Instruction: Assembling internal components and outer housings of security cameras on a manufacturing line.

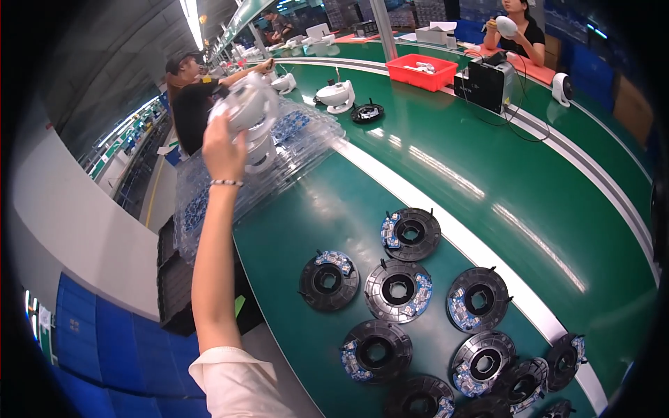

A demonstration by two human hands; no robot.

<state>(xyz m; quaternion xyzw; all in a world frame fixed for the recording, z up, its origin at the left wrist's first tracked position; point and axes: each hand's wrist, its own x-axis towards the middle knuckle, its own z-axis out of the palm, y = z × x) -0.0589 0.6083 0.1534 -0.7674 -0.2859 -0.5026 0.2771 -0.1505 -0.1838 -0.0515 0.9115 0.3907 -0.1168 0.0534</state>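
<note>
- Left hand [224, 150]: fingers and thumb close on the near edge of the piece, pinching it; a dark-and-light beaded bracelet [226, 182] circles the wrist.
- Right hand: outside the view; its state cannot be told.
- Glossy white rounded plastic housing [249, 111]: held in the left hand at the upper left, above the stacked clear plastic trays [317, 150]. Its shell is smooth and curved, with paler, looped edges smeared by blur. A white ring-shaped part [259, 155] shows just below; whether it belongs to the same piece cannot be told.
- Clear plastic trays: layered, moulded, with small blue parts [289, 127] showing among them.
- White bowl-shaped unit on a curved stand [338, 95]: upright on the green bench surface [446, 153], beyond the trays; a black round part [367, 113] lies just beside it.
- Black plastic discs with blue circuit boards [380, 331]: grouped at the lower right, each visible centre pierced by an opening, some discs overlapping.
- Red plastic bin [414, 79]: farther back, holding white pieces.
</note>
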